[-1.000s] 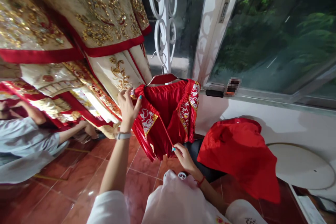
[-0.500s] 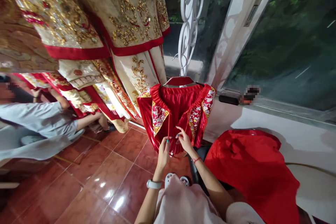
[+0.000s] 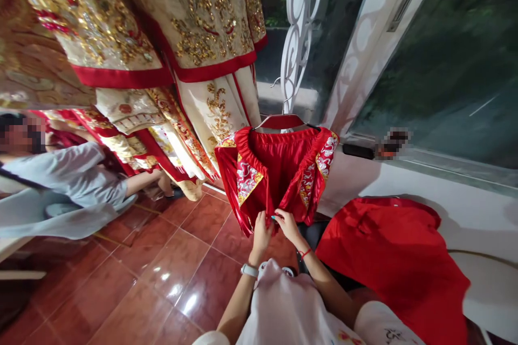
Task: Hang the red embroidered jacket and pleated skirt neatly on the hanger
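Note:
A shiny red garment (image 3: 279, 151) with a gathered waistband and brocade panels hangs upright in front of me on a hanger (image 3: 280, 122). My left hand (image 3: 262, 236) is at its lower front, fingers pinched together on a thin red cord that runs down the front. Close beside it, my right hand (image 3: 288, 227) pinches thumb and fingers at the same place, near the cord's lower part. The fingertips almost meet. What exactly lies between the right fingers is too small to make out.
Embroidered cream and gold robes (image 3: 214, 27) hang at the left. A white scrolled metal stand (image 3: 285, 83) rises behind the hanger. Bright red cloth (image 3: 388, 259) lies at the right, by the window wall. A seated person (image 3: 76, 172) is at the far left, above the tiled floor (image 3: 162, 264).
My right hand's spread fingers have closed into a pinch and come nearer my left hand. The view has shifted slightly, and the person at the left shows more of the head.

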The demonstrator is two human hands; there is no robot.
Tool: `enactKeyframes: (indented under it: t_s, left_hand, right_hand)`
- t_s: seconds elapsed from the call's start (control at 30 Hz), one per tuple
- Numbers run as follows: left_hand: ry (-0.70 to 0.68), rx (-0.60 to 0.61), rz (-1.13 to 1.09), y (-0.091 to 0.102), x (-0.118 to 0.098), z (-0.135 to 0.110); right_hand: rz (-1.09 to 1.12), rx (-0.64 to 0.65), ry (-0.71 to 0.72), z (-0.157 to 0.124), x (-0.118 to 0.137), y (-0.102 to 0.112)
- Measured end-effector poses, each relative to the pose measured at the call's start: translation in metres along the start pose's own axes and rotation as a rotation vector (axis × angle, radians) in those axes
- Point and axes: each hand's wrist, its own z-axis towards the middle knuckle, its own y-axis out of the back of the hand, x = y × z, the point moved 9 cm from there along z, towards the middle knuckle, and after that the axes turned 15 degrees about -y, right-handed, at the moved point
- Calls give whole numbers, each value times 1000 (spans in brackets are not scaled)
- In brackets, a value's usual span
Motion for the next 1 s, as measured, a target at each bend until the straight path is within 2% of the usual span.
enactKeyframes:
  t_s: [0.13,0.23,0.43,0.53,0.8,1.0]
  left_hand:
    - [-2,113,58,-15,4,-3]
    - [-17,150,66,-17,1,-8]
    - [-96,176,87,-12,-17,-13]
    - [-105,190,122,-6,-21,-18]
    - [-113,208,187,10,-28,-28]
    - [-66,258,156,15,-19,-30]
  right_hand:
    - [9,-16,-14,-15,1,17]
    - [-29,-24,9,-27,7,26]
    - [-498,-153,64,-38,35,38]
    - [-603,-164,91,-39,53,38]
    - [-601,-117,118,-49,71,24]
    - [-468,-180,119,-46,95,44]
